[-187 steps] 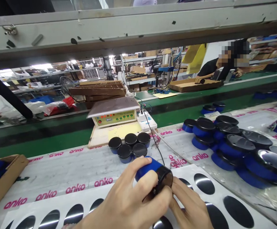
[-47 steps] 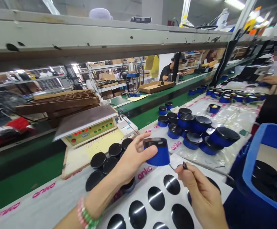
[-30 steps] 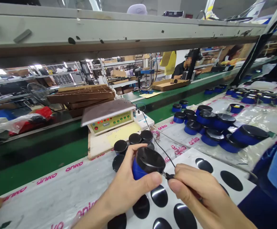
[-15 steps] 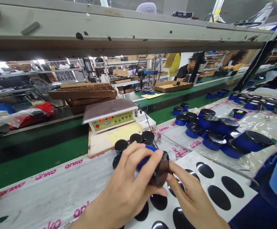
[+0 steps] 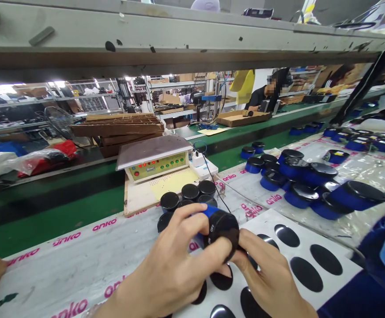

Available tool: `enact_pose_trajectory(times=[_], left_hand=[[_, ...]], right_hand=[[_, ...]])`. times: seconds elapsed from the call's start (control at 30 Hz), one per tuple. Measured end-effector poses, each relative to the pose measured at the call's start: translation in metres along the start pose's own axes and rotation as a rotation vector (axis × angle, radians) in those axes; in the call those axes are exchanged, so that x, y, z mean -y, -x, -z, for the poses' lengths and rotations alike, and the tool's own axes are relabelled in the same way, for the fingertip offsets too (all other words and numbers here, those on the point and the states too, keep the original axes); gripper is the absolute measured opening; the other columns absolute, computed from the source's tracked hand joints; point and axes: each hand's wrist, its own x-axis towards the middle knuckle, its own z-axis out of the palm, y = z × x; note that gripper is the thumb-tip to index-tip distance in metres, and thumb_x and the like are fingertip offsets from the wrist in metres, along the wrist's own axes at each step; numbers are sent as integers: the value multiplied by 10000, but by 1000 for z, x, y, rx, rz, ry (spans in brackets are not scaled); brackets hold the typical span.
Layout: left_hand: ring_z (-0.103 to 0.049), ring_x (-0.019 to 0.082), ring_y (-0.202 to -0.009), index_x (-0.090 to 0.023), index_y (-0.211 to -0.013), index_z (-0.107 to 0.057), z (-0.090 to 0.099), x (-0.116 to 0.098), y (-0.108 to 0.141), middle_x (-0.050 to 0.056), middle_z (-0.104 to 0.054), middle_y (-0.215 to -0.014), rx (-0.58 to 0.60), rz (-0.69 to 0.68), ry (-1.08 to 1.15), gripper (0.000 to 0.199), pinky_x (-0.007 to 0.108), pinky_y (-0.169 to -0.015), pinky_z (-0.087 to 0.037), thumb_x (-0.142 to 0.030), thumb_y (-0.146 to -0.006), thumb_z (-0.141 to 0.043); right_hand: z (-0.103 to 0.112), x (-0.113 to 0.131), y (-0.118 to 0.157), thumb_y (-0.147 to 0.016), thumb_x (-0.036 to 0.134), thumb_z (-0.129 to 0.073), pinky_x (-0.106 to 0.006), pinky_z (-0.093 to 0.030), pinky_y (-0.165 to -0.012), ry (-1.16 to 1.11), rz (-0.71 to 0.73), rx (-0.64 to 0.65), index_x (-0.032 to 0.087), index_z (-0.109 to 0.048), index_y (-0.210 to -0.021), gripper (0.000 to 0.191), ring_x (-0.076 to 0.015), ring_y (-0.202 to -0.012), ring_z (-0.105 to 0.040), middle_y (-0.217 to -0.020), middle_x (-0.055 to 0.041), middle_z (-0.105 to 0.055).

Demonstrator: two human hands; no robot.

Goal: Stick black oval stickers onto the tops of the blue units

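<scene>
My left hand is wrapped around a blue and black round device with ON and OFF marked on its dark band. The thumb and fingers press on its sides. At the device's right edge, my right hand pinches with thumb and index finger; whatever lies between those tips is hidden. Under both hands is a white sheet bearing several glossy black oval stickers. Just beyond the left hand, several similar devices stand grouped with black tops up.
A control box with lit buttons stands on a board ahead. More blue and black devices are piled at right. A green conveyor belt runs behind the plastic-covered table. Overhead crosses a shelf beam. A person works across the belt.
The held device has turned in my left hand, so its ON and OFF marking now shows. My left fingers have shifted on it. The right hand stays at its edge.
</scene>
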Motion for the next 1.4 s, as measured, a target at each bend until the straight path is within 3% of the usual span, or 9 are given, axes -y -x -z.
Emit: enact_pose_trajectory(times=[0.17,0.33,0.43,0.5,0.7,0.93,1.17,1.3,1.4], left_hand=[[-516,232,-1088,-197,-1369,-301,-7,2,6,119,-428,-1227,382,262,52,628,348,-879,-516,-368,-836,-584],[-575,250,-1008,-245,-1284,-389,-1,22,5,96,-438,-1223,208,423,-167,488,365,-789,-539,-380,-837,-532],[-585,310,-959,-260,-1181,-473,15,65,19,94,-438,-1167,120,744,-367,481,400,-648,-548,-528,-785,-532],[-574,322,-991,-235,-1133,-485,17,97,37,79,-469,-1083,298,869,-242,517,441,-743,-532,-576,-751,-546],[-489,339,-1110,-180,-1099,-473,-16,135,78,111,-481,-1108,554,886,31,598,483,-929,-420,-529,-643,-640],[-536,298,-1023,-155,-1090,-480,-13,133,71,110,-517,-1090,596,952,170,606,457,-899,-437,-484,-617,-667],[-437,283,-1197,-199,-1214,-443,2,78,36,128,-444,-1272,313,914,224,481,501,-1025,-326,-484,-830,-502],[-484,241,-1192,-329,-1387,-255,-4,19,9,86,-412,-1373,202,733,996,679,412,-974,-434,-628,-816,-469],[-553,242,-1121,-280,-1331,-364,-9,4,2,86,-530,-1263,103,811,1315,679,366,-927,-477,-573,-766,-601]], right_hand=[[-3,3,-1,-910,106,-416,-257,-370,-528,28,24,143,172,-521,-800,165,-135,-563,-460,-641,-12,-514],[2,-2,0,-948,196,-365,-253,-393,-539,78,-37,56,166,-529,-849,194,-135,-573,-492,-661,-19,-549],[23,-23,3,-982,350,-251,-233,-406,-502,340,-404,-22,199,-486,-793,337,-125,-515,-497,-593,16,-508],[42,-47,4,-983,412,-163,-254,-431,-524,585,-709,-74,208,-439,-766,406,-148,-545,-532,-607,5,-505],[76,-134,-1,-881,387,-436,-469,-451,-711,923,-1000,-163,76,-445,-1020,341,-366,-893,-599,-1160,-278,-454],[94,-167,-7,-862,443,-437,-531,-425,-728,928,-1077,-112,69,-448,-1062,425,-451,-958,-573,-1108,-286,-516],[71,-95,-22,-755,603,-566,-308,-484,-622,558,-810,-54,241,-361,-785,417,-180,-680,-606,-1018,-48,-622],[30,-15,-38,-785,513,-611,-239,-439,-462,19,-294,86,239,-418,-891,351,-106,-521,-490,-923,-51,-601],[15,18,-48,-863,471,-523,-245,-433,-509,-62,-164,126,234,-405,-902,267,-119,-581,-504,-854,-27,-560]])
